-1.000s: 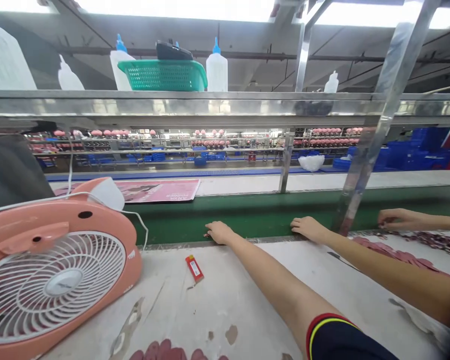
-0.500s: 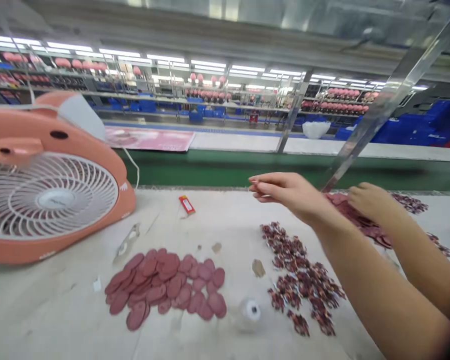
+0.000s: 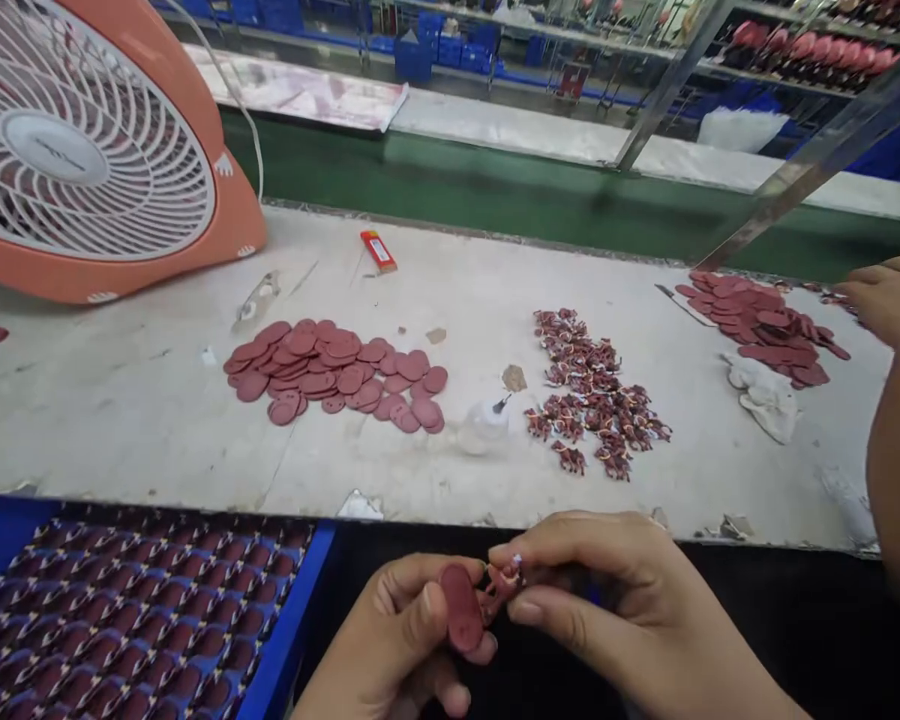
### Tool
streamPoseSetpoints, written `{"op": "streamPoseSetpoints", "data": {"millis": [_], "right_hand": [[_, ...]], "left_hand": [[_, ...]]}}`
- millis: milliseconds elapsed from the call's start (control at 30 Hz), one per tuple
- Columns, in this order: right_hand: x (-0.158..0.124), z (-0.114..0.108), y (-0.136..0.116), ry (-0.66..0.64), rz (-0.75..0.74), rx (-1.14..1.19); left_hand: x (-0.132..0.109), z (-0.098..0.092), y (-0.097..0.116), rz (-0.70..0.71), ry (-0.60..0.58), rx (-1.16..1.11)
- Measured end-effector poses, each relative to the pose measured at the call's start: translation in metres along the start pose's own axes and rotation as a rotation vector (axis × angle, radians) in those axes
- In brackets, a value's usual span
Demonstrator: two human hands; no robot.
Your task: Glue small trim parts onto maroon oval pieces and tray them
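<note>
Low in the view, my left hand [image 3: 397, 630] is shut on a flat maroon oval piece [image 3: 461, 607]. My right hand [image 3: 607, 600] pinches a small maroon figure piece [image 3: 504, 585] against that oval's edge. On the white bench ahead lie a heap of maroon ovals [image 3: 330, 370], a heap of small figure pieces [image 3: 592, 395] and a looser heap of maroon ovals [image 3: 765, 325]. A small clear plastic bottle [image 3: 484, 425] stands near the figures. A co-worker's hand [image 3: 889, 300] reaches in at the right edge, near the far heap.
A blue tray [image 3: 292, 590] with rows of finished pieces sits at lower left on a black surface. An orange fan [image 3: 225, 190] stands at upper left. A red packet [image 3: 379, 250], a metal scraper [image 3: 256, 300] and a white cloth [image 3: 761, 398] lie on the bench, before a green conveyor belt [image 3: 495, 190].
The view has tilted down towards the bench. My hands have come back from the far bench edge and are now close to me, holding the oval and the figure together.
</note>
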State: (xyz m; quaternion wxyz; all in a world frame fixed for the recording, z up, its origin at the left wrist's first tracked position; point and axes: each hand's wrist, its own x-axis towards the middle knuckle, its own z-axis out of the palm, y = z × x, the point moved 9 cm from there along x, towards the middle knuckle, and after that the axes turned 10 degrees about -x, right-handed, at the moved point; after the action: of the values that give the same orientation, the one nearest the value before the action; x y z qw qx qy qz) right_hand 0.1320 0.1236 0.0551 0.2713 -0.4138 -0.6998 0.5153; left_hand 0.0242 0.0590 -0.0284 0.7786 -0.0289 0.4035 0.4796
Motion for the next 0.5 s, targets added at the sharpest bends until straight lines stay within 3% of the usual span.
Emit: {"op": "streamPoseSetpoints", "data": {"millis": [500], "right_hand": [[0.0004,0.0079,-0.0068,-0.139,-0.033,-0.126]], "left_hand": [[0.0026,-0.0039,-0.0071,-0.016,-0.031,-0.025]]}}
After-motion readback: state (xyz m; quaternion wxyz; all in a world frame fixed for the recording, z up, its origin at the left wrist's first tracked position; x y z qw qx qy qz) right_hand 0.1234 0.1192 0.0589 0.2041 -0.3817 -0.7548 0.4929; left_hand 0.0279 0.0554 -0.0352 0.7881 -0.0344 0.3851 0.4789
